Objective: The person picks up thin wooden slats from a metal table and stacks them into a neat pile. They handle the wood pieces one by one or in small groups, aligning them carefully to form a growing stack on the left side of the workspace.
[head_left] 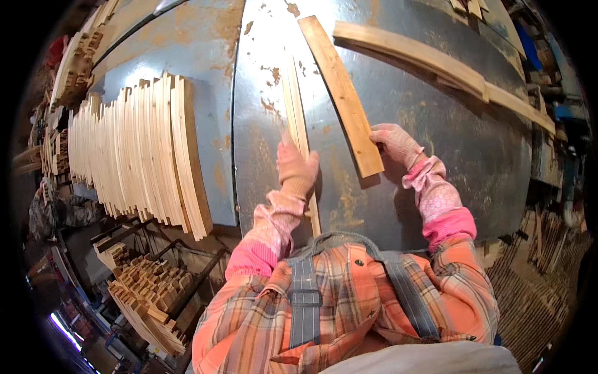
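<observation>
1. plank (342, 93), warm brown and broad, takes centre stage, lying across the metal table (448, 168) at a slant, far end to the left, near end toward the body!
2. right hand (397, 144) is on it, fingers clamped on the plank's right edge, just short of the near end, the wrist coming in from the right.
3. a dark shadow shows along that near end; whether the wood is raised there, i cannot tell.
4. over to the left hand (296, 164), a bit blurred, lying over a pair of thin pale strips (298, 118), thumb apart from the fingers; whether those fingers are clamped on the wood, i cannot tell.
5. the strips run side by side, left of the plank and apart from it, their near end reaching toward the shirt (349, 280), a plaid orange one.
6. out on the left, a long row of pale sticks (137, 149) stands packed side by side!
7. below that row, a rack (193, 283) carries a heap of short wood pieces (152, 290).
8. far right, long boards (411, 50) stretch slantwise across the table, well clear of both hands.
</observation>
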`<state>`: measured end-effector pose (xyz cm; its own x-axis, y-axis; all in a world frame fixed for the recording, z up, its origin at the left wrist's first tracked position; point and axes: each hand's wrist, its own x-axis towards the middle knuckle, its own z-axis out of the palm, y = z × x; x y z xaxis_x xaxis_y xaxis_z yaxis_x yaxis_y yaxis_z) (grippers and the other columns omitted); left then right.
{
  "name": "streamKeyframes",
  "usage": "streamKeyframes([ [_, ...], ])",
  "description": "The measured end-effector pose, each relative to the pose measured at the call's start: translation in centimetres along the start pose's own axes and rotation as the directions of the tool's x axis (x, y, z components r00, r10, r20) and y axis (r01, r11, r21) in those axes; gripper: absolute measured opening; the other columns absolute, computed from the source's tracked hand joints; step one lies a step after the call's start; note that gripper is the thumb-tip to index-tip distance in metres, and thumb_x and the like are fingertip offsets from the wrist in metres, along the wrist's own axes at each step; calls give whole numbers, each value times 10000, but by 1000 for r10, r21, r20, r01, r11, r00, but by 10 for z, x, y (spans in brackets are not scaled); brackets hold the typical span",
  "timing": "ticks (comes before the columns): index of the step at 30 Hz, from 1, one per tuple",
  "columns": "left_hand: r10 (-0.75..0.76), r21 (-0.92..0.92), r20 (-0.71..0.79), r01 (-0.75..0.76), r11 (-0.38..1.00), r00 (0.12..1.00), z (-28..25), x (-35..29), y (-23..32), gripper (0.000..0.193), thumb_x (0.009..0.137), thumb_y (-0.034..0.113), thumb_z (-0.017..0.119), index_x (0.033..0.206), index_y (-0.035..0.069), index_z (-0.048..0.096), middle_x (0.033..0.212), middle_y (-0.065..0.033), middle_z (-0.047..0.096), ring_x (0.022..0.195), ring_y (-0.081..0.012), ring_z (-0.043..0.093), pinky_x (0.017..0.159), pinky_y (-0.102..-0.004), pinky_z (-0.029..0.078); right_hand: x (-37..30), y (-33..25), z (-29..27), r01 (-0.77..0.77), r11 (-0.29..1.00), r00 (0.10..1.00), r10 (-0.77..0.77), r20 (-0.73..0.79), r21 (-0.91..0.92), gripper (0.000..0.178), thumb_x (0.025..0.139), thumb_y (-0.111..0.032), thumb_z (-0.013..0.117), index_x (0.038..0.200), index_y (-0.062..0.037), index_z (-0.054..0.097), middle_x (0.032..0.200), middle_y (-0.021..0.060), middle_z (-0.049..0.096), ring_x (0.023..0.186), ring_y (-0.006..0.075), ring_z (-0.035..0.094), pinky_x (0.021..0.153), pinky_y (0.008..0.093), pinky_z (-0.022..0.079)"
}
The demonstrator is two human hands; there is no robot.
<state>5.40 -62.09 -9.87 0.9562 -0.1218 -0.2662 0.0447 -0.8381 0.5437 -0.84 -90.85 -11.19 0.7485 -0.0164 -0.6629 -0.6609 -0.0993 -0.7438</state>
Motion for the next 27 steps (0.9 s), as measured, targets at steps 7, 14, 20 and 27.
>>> streamKeyframes([
  [7, -92, -47, 101, 97, 994, 991, -11, 10, 12, 999, 789, 357, 827, 1566, 8, 306, 1384, -327, 536, 1286, -482, 548, 1101, -500, 458, -51, 11, 80, 202, 843, 853, -401, -333, -498, 275, 944, -229, 560, 1056, -26, 708, 977, 139, 740, 918, 336, 712, 865, 413, 552],
  [14, -129, 56, 42, 127, 990, 991, -6, 17, 33, 1214, 673, 418, 905, 1578, -33, 233, 1418, -297, 536, 1294, -441, 570, 1109, -482, 476, -73, -51, 170, 90, 720, 996, -76, 51, -689, 405, 913, -295, 604, 1178, 11, 597, 1124, 241, 704, 994, 437, 711, 888, 532, 567],
  [20, -196, 121, 30, 191, 974, 980, -6, 12, 46, 1068, 714, 244, 812, 1589, 19, 244, 1358, -281, 560, 1216, -459, 617, 1072, -494, 510, -3, -137, -25, -167, 481, 807, -435, -399, -861, 838, 821, -280, 820, 1521, -75, 409, 1332, 183, 624, 1269, 363, 578, 1036, 519, 467],
  [27, -159, 87, -72, 165, 983, 985, 5, 10, 41, 1131, 720, 213, 824, 1638, 52, 183, 1423, -286, 549, 1258, -452, 610, 1080, -468, 500, 86, -93, -176, -432, 319, 796, -305, -523, -843, 742, 793, -173, 794, 1455, -145, 461, 1178, 145, 726, 1139, 335, 694, 950, 526, 504],
])
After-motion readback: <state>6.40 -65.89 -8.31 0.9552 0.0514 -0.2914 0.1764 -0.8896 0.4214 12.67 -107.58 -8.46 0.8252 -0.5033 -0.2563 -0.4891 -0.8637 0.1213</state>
